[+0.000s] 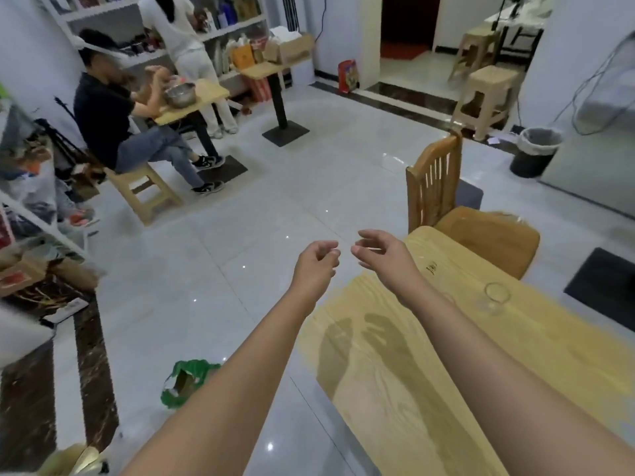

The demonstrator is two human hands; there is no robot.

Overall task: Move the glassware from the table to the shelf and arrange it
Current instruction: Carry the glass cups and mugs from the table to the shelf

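A clear drinking glass (494, 298) stands upright on the light wooden table (429, 372) at the right. My left hand (318, 266) hovers over the floor just left of the table's corner, fingers loosely curled, holding nothing. My right hand (379, 254) hangs over the table's far corner, fingers relaxed and empty, well left of the glass. The two hands nearly touch at the fingertips. A white shelf unit (37, 214) crammed with bags runs along the left edge.
A wooden chair (443, 187) stands at the table's far end. A seated person (113, 125) and a standing person (185, 46) are at small tables by a back shelf (237, 25). A green bag (187, 381) lies on the floor. A bin (536, 151) stands at right.
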